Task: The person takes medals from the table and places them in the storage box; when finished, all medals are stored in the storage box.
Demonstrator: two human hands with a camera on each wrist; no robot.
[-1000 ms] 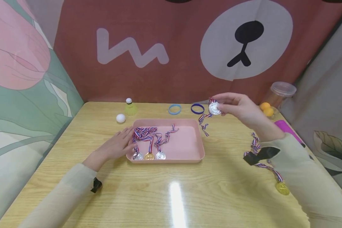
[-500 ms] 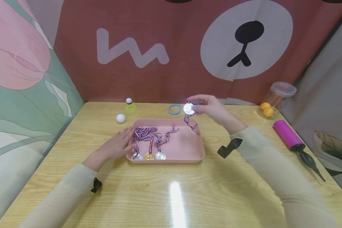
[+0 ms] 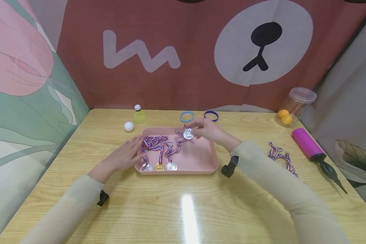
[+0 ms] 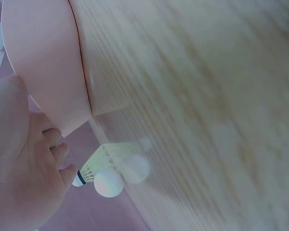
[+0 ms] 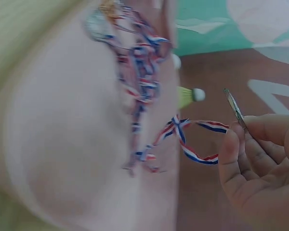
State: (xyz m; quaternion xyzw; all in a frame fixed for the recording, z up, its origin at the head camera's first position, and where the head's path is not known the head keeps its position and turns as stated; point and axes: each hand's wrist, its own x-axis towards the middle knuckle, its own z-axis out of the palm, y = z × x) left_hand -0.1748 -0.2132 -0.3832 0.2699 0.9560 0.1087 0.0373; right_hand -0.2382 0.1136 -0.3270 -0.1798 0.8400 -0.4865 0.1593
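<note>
My right hand (image 3: pixel 208 130) pinches a silver medal (image 3: pixel 188 133) between thumb and fingers, above the back of the pink tray (image 3: pixel 198 159). Its striped ribbon (image 5: pixel 204 126) dangles toward the tray in the right wrist view. In the tray, two silver medals (image 3: pixel 172 166) and one gold medal (image 3: pixel 160 167) line the front wall at the left. Their red, white and blue ribbons (image 3: pixel 155 142) lie tangled behind them. My left hand (image 3: pixel 125 156) rests on the tray's left rim with fingers extended; the left wrist view shows it against the outer wall (image 4: pixel 48 62).
Behind the tray are a white ball (image 3: pixel 129 126), a yellow shuttlecock (image 3: pixel 139 115), a light blue ring (image 3: pixel 186 117) and a dark blue ring (image 3: pixel 211 116). At the right lie another ribbon (image 3: pixel 282 156), a magenta pump (image 3: pixel 308 144) and a clear jar (image 3: pixel 299 101) with orange balls.
My right hand has carried the silver medal leftward and down, from right of the tray to above it. The left hand has stayed in place on the tray.
</note>
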